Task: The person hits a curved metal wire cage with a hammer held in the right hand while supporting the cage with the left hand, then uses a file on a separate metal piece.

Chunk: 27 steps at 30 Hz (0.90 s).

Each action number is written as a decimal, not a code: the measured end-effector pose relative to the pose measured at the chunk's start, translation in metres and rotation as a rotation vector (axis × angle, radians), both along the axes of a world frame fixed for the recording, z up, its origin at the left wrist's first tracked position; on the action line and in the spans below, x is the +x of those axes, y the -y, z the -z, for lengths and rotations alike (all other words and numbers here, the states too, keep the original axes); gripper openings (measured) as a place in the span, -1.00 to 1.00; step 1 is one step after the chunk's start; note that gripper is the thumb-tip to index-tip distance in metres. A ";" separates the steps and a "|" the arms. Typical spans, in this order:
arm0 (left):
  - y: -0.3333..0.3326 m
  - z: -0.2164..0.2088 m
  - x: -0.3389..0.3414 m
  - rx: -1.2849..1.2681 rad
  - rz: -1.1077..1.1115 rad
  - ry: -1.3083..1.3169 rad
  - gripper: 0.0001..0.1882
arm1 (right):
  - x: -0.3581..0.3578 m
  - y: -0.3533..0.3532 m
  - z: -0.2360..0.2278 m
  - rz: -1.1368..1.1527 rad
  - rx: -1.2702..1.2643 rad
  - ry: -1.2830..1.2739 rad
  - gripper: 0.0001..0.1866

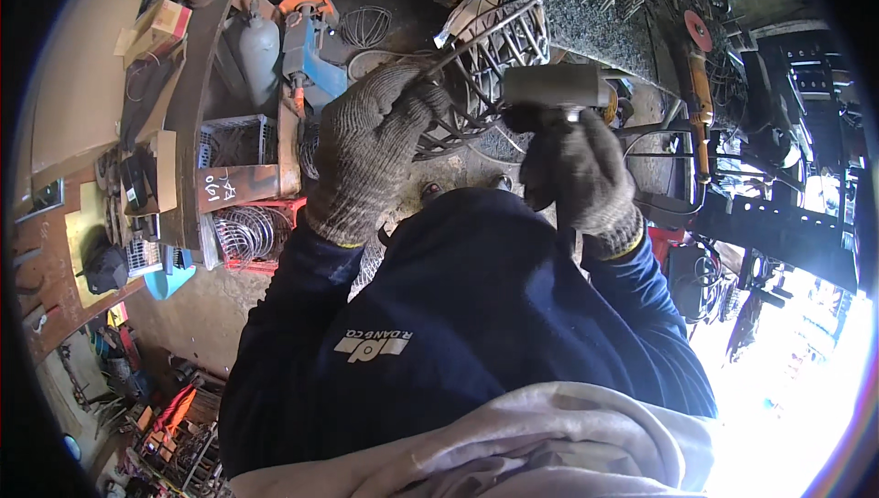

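Note:
My left hand [366,146], in a grey knitted glove, is closed on the edge of a basket-like frame [499,40] of dark bent metal rods. The frame is tilted and reaches away to the right of that hand. To its right, my right hand [586,173], gloved the same way, is wrapped round the handle of a mallet. The grey cylindrical head of the mallet [552,86] lies crosswise above my fist, close beside the frame. Whether the head touches the rods I cannot tell. My fingers hide most of the handle.
A worktop [604,31] covered with metal rods lies ahead. An angle grinder [699,86] with a red disc is at the right. On the left are a grey gas cylinder [260,54], a blue and orange machine [311,49], a red crate [252,232] with wire coils, and cardboard [78,68].

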<state>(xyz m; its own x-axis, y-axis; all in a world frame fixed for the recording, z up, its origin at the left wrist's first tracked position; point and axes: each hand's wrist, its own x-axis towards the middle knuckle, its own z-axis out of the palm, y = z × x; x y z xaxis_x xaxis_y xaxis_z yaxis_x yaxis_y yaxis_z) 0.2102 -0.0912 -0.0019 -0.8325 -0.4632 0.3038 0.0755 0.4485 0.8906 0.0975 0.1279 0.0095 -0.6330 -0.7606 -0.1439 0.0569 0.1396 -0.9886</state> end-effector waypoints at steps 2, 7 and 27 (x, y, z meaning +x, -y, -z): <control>-0.001 0.005 0.003 0.041 0.005 0.000 -0.70 | 0.002 -0.001 -0.015 0.049 -0.118 0.078 -0.50; -0.007 -0.004 0.001 0.224 0.066 -0.015 -0.70 | 0.002 -0.001 -0.008 -0.027 -0.100 -0.390 -0.59; 0.006 0.016 0.002 -0.086 -0.011 -0.024 -0.71 | -0.008 -0.005 0.009 0.012 -0.047 -1.294 -0.39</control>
